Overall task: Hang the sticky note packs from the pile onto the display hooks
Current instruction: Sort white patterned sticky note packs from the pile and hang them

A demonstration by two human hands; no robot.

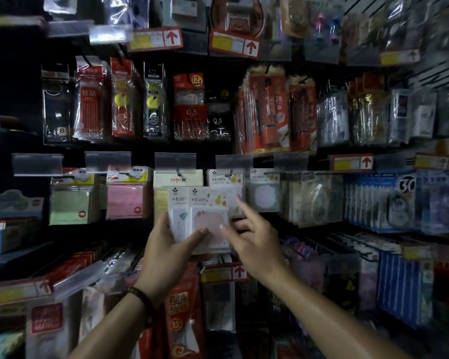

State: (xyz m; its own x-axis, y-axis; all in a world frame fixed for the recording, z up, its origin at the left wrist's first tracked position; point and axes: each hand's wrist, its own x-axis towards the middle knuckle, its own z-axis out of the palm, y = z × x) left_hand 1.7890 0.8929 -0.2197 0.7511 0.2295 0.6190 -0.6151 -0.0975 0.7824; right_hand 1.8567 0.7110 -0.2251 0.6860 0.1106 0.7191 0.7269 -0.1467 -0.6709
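The left hand's fingers (196,235) are clenched on two sticky note packs, the thumb lying across the lower front of the pink pack (209,218) and the other fingers hidden behind; a second pack with a teal mark (179,216) is fanned out behind it to the left. The left hand (163,244) holds both upright in front of the middle row of the display rack (425,76), about midway between its side edges. A dark beaded bracelet (141,297) circles that wrist. On the right hand (254,244) the forefinger is stretched up towards the hung packs and the thumb tip touches the right edge of the pink pack; the remaining fingers are curled, and whether they pinch the pack cannot be told.

Just behind the held packs, a matching white pack (226,182) hangs on a display hook (228,173); to its left a cream pack (178,180) hangs on another hook, and further left are a pink pad pack (125,200) and a green pad pack (70,206). Clear label holders (175,161) run along the top edge of this row; pen packs (191,107) fill the row above.
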